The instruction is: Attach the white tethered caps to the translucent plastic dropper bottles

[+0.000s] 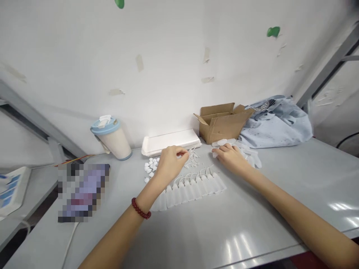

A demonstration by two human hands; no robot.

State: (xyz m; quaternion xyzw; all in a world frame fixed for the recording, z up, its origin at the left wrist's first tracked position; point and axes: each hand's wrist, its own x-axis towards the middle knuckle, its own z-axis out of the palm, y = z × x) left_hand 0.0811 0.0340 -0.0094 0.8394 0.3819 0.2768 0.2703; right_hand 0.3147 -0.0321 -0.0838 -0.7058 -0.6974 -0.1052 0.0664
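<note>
My left hand [171,161], with a red bead bracelet on the wrist, is closed in a pinch above the table; whatever its fingertips hold is too small to make out. Just beyond its fingertips lie loose thin white tubes [193,158]. My right hand [228,156] reaches down at the pile of flat translucent plastic pieces [252,157], its fingers curled around one piece [214,154]. Between the hands and nearer me, a row of similar translucent pieces [193,189] lies side by side, a thin tube at the top of many. Small white caps [151,166] lie left of my left hand.
Along the wall stand a cream tumbler with a blue lid [113,140], a stack of white trays [172,142], an open cardboard box [224,125] and a light blue cloth bag [277,125]. A blurred-out phone-like device [85,192] with a cable lies at the left.
</note>
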